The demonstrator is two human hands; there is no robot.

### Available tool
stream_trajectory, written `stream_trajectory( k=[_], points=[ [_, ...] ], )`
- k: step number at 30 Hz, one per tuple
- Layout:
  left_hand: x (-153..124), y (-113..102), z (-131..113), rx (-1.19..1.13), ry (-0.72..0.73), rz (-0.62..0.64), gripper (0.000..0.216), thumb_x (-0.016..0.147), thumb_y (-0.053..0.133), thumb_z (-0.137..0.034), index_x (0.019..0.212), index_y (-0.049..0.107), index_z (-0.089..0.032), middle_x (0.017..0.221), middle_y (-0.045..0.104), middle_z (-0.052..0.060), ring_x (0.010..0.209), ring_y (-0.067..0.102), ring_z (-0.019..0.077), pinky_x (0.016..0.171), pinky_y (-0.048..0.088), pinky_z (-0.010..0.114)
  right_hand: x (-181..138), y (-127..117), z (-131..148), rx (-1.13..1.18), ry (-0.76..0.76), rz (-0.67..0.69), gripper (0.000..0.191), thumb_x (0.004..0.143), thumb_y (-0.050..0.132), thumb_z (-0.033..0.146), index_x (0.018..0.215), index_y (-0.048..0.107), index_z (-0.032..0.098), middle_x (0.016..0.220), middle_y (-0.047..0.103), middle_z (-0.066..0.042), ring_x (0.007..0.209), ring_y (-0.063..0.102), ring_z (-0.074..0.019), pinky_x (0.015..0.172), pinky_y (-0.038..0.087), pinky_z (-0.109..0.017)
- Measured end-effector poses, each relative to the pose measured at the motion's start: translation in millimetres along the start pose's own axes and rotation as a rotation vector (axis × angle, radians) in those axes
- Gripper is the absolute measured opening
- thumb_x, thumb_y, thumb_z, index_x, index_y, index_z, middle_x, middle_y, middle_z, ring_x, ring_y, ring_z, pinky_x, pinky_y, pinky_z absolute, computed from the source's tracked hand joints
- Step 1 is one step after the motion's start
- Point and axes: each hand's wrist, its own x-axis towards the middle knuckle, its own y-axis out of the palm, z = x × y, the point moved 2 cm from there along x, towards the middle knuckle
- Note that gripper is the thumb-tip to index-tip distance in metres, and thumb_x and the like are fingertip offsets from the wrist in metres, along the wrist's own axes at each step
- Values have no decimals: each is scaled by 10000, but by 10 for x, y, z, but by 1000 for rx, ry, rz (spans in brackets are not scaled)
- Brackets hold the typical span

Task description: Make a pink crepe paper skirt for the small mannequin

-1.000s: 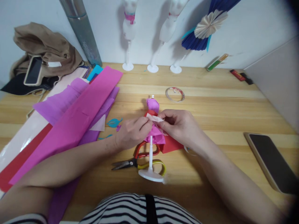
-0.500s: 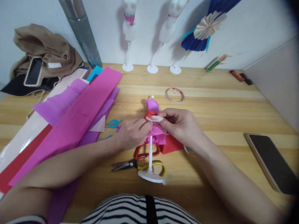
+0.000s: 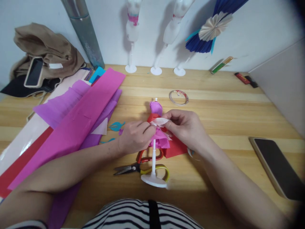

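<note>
A small white mannequin stand (image 3: 153, 179) in the middle of the wooden table wears a purple paper top (image 3: 156, 108), a red waistband and a pink crepe skirt (image 3: 160, 140). My left hand (image 3: 134, 136) is closed on the figure's waist from the left. My right hand (image 3: 187, 127) pinches a strip of pale tape (image 3: 161, 121) at the waist from the right. Under the stand lie scissors (image 3: 133, 167) with red and yellow handles and a red paper piece (image 3: 175, 148).
Pink, purple and red crepe sheets (image 3: 78, 117) cover the left side. A tape roll (image 3: 178, 97) lies behind the figure. A phone (image 3: 277, 165) rests at the right. Three more mannequins (image 3: 156, 38) stand along the wall, with a brown bag (image 3: 45, 51) at far left.
My right hand has shifted slightly, drawing the tape strip a little further round the waist. The figure and my left hand have barely moved.
</note>
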Motion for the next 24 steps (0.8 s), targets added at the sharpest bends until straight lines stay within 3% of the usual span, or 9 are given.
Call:
stream_trajectory(
  k=[3, 6, 11, 16, 19, 24],
  points=[
    [7, 3, 7, -28, -16, -3, 123, 926, 542, -226, 843, 608, -161, 665, 619, 17, 588, 573, 162, 534, 425, 301, -22, -15, 8, -121, -39, 23, 247, 808, 673, 441, 784, 664, 195, 641, 648, -17, 545, 535, -143, 499, 381, -265],
    [9, 3, 12, -52, -11, -15, 107, 908, 537, -186, 842, 613, -151, 685, 644, 27, 588, 582, 164, 536, 433, 296, -67, -38, 89, -341, -76, 41, 253, 821, 651, 433, 721, 614, 204, 541, 557, 18, 495, 464, -124, 481, 313, -256],
    [3, 2, 26, -83, -9, 0, 165, 894, 460, -143, 867, 623, -152, 733, 677, 39, 615, 604, 165, 557, 456, 289, -135, -35, 216, -591, -33, 138, 184, 804, 601, 284, 645, 540, 213, 549, 524, 16, 499, 416, -121, 502, 285, -269],
    [4, -2, 24, -74, -16, -5, 108, 891, 529, -176, 855, 627, -149, 701, 650, 33, 598, 583, 175, 531, 444, 307, -138, -52, 199, -579, -39, 143, 222, 822, 575, 292, 624, 511, 217, 584, 533, 1, 505, 380, -121, 474, 259, -268],
    [6, -5, 20, -82, -14, 3, 116, 903, 538, -191, 846, 629, -147, 686, 637, 33, 589, 572, 176, 528, 439, 312, -131, -42, 201, -521, -63, 132, 180, 828, 587, 304, 673, 578, 213, 605, 576, -5, 510, 432, -124, 474, 286, -260],
    [-3, 0, 20, -59, -8, 22, 169, 942, 525, -231, 824, 623, -162, 683, 642, 37, 597, 574, 174, 536, 434, 308, -119, 1, 191, -434, -144, 50, 206, 845, 589, 287, 653, 592, 211, 551, 549, 4, 502, 432, -122, 502, 312, -268]
  ],
)
